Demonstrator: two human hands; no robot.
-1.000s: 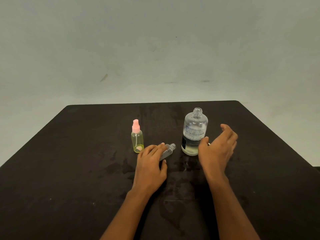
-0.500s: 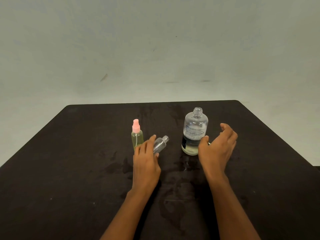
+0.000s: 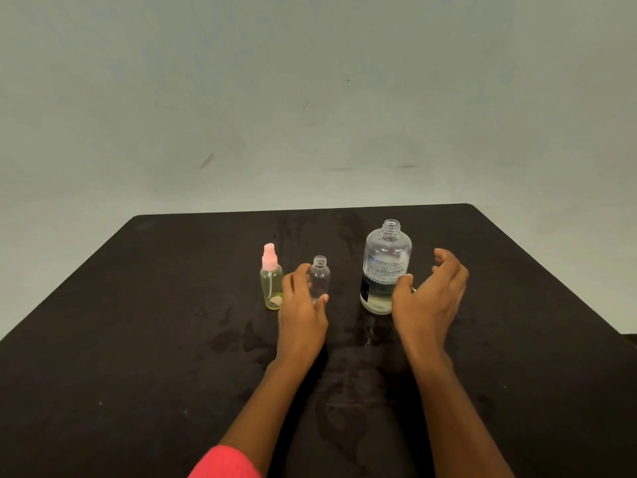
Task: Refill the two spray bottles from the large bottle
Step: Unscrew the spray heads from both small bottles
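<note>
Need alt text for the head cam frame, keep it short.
A person's left hand holds a small uncapped clear bottle upright on a dark table, the open right hand beside a large uncapped bottle. A yellow-green spray bottle with a pink top stands left of both.

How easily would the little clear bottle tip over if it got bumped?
Probably easily: the little clear bottle looks empty, so likely light. It is tall and narrow, so likely tippy. The left hand gripping it should steady it.

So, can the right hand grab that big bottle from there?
Probably yes: the right hand is open right beside the large bottle, thumb nearly at its side, with nothing between them.
</note>
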